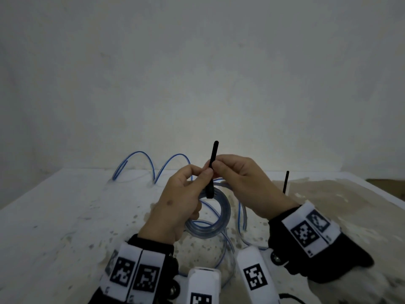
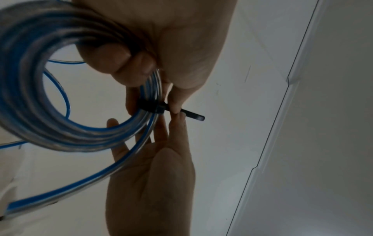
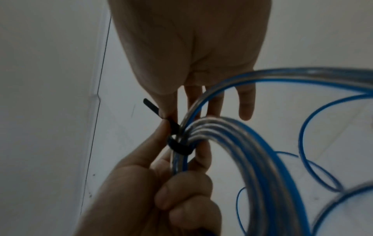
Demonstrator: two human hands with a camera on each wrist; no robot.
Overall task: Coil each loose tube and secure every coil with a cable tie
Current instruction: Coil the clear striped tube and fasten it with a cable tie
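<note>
A coil of clear tube with a blue stripe (image 1: pixel 221 213) hangs just above the table. My left hand (image 1: pixel 192 183) grips the coil (image 2: pixel 60 137), fingers curled round its strands, and its thumb and forefinger hold the head of a black cable tie (image 2: pixel 150 107). The cable tie (image 3: pixel 179 147) is looped round the bundled strands. My right hand (image 1: pixel 217 170) pinches the cable tie's tail (image 1: pixel 213 154) between thumb and forefinger, and the tail points upward. The right hand's other fingers (image 3: pixel 245 102) are straight. A loose end of the tube (image 1: pixel 241 218) trails to the table.
More blue-striped tube (image 1: pixel 151 166) arches in loose loops at the back left of the stained white table (image 1: pixel 65 216), near the wall. A thin black strip (image 1: pixel 285 182) stands up behind my right wrist. A brown patch (image 1: pixel 388 183) lies beyond the table's right edge.
</note>
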